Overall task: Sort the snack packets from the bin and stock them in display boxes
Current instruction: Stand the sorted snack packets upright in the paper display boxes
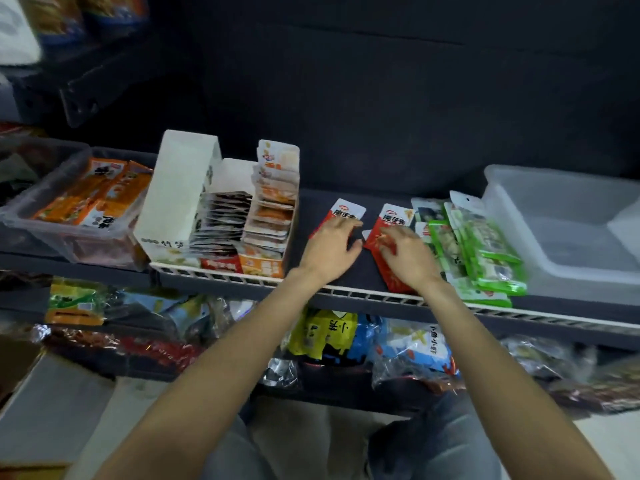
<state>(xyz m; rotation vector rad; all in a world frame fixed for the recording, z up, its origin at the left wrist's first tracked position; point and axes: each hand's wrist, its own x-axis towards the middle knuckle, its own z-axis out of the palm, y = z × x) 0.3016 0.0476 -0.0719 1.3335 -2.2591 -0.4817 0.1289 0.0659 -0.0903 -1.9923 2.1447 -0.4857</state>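
Red packets with white tops lie on the dark shelf (311,202) before us: our left hand (330,245) rests flat on one red packet (346,211), our right hand (407,256) pinches another packet (389,225) beside green packets (485,251).

Chinese characters on the red packets (393,221), the yellow bag (325,332) and the blue bag (429,344) are blurred; "4.1" reads faintly on the yellow bag.
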